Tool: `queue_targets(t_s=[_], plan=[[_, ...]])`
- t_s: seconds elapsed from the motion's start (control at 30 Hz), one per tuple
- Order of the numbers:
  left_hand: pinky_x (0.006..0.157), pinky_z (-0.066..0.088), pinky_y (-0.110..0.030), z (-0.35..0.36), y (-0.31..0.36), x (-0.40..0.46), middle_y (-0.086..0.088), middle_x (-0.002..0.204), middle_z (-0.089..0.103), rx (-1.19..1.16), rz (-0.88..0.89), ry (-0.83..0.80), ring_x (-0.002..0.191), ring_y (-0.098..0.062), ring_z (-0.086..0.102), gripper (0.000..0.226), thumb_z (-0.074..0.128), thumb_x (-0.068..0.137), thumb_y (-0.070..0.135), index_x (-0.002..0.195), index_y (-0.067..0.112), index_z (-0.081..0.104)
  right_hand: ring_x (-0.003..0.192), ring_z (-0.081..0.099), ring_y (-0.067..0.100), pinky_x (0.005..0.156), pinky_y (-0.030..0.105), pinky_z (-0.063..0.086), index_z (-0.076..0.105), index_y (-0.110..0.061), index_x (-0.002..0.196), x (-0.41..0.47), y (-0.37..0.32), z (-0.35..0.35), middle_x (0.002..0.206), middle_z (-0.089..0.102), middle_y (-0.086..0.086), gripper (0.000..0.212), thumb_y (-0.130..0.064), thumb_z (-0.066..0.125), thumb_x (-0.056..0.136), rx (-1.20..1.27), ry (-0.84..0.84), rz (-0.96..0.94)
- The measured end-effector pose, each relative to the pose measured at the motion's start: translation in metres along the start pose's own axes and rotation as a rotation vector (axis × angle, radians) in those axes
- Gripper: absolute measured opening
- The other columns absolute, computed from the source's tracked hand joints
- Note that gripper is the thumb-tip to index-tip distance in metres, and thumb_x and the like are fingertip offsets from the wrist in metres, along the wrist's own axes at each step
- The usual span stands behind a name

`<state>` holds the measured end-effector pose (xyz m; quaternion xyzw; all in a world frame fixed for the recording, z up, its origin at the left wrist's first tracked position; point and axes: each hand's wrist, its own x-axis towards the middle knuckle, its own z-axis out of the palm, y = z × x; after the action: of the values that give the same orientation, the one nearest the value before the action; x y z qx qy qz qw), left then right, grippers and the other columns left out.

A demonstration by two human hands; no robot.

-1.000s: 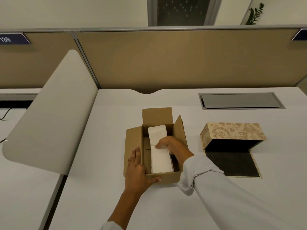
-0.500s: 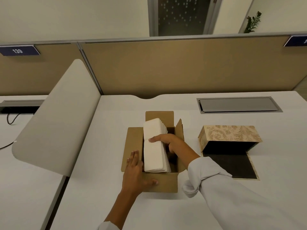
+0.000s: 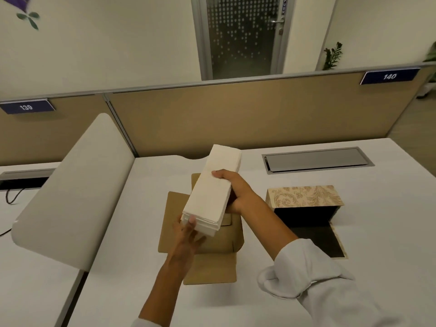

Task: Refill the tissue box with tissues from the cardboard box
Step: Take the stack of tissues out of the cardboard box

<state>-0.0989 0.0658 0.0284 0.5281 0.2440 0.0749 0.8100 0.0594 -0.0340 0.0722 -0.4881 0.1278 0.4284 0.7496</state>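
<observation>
Tissues (image 3: 213, 190), a long white stack, hung in the air above the open cardboard box (image 3: 207, 256), clear of its walls. The right hand (image 3: 236, 192) clasped the stack round its middle, fingers curled over the top face and the palm against its right side. The left hand (image 3: 186, 230) propped the near end from below, thumb pressed on the front edge. The stack's long axis ran from the person away toward the partition, far end tilted up. The tissue box (image 3: 304, 197) sat well to the right on the desk (image 3: 377, 232), its dark opening facing the person and its length lying across, left to right. By my reckoning, the stack would need a quarter turn before going in, and the right hand, the nearer one, looked best placed to lead.
</observation>
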Motion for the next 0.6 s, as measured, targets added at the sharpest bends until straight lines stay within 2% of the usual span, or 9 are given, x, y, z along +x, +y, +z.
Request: queue_targets(t_s=[0.03,0.13,0.2,0.27,0.33,0.4,0.53,0.6], plan=[[0.106,0.039,-0.064,0.011,0.001,-0.003,-0.018,0.135,0.056,-0.099,-0.009,0.015,0.126,-0.039,0.052,0.136,0.087,0.028,0.072,0.144,0.019,0.039,0.101,0.066,0.032,0.076,0.046,0.058,0.057,-0.017,0.113,-0.005,0.0,-0.002,0.107,0.07,0.014,0.053,-0.027,0.082,0.068,0.035,-0.012,-0.019],[0.099,0.045,-0.058,0.045,0.003,-0.009,-0.012,0.123,0.065,-0.269,0.017,0.072,0.114,-0.034,0.059,0.12,0.088,0.032,0.069,0.136,0.023,0.048,0.108,0.064,0.035,0.095,0.053,0.052,0.057,-0.016,0.11,-0.015,0.006,-0.008,0.105,0.07,0.015,0.048,-0.028,0.075,0.067,0.107,-0.001,-0.102],[0.094,0.05,-0.053,0.065,0.002,-0.011,-0.015,0.127,0.065,-0.302,0.049,0.109,0.113,-0.035,0.062,0.102,0.084,0.05,0.064,0.136,0.021,0.049,0.115,0.061,0.037,0.101,0.055,0.049,0.057,-0.016,0.113,-0.019,0.01,-0.016,0.11,0.068,0.017,0.055,-0.03,0.074,0.062,0.137,0.046,-0.163],[0.096,0.05,-0.055,0.078,-0.002,-0.011,-0.017,0.13,0.064,-0.325,0.045,0.139,0.114,-0.036,0.063,0.078,0.077,0.066,0.054,0.132,0.021,0.052,0.114,0.062,0.038,0.101,0.056,0.049,0.059,-0.014,0.114,-0.023,0.012,-0.024,0.113,0.069,0.018,0.062,-0.032,0.073,0.056,0.179,0.115,-0.206],[0.099,0.049,-0.057,0.087,-0.007,-0.007,-0.014,0.124,0.067,-0.31,0.001,0.141,0.113,-0.035,0.064,0.062,0.074,0.067,0.048,0.122,0.026,0.057,0.108,0.064,0.037,0.098,0.053,0.051,0.061,-0.013,0.115,-0.027,0.016,-0.033,0.11,0.071,0.016,0.067,-0.034,0.072,0.053,0.22,0.191,-0.229],[0.097,0.053,-0.054,0.096,-0.012,-0.003,-0.01,0.117,0.068,-0.244,-0.052,0.136,0.111,-0.03,0.064,0.055,0.075,0.067,0.045,0.117,0.03,0.058,0.102,0.066,0.035,0.088,0.047,0.055,0.063,-0.014,0.114,-0.029,0.021,-0.041,0.106,0.072,0.014,0.065,-0.037,0.071,0.055,0.258,0.264,-0.254],[0.084,0.06,-0.044,0.115,-0.022,0.007,-0.009,0.12,0.064,-0.139,-0.081,0.154,0.109,-0.027,0.063,0.062,0.072,0.082,0.036,0.136,0.024,0.045,0.095,0.068,0.033,0.072,0.04,0.056,0.065,-0.016,0.109,-0.035,0.025,-0.054,0.103,0.073,0.012,0.055,-0.041,0.071,0.06,0.36,0.389,-0.309],[0.084,0.06,-0.043,0.121,-0.027,0.009,-0.01,0.125,0.061,-0.111,-0.09,0.137,0.111,-0.027,0.062,0.063,0.071,0.084,0.033,0.139,0.024,0.041,0.093,0.069,0.033,0.067,0.039,0.056,0.066,-0.017,0.107,-0.04,0.023,-0.062,0.103,0.073,0.012,0.053,-0.041,0.071,0.06,0.395,0.415,-0.342]])
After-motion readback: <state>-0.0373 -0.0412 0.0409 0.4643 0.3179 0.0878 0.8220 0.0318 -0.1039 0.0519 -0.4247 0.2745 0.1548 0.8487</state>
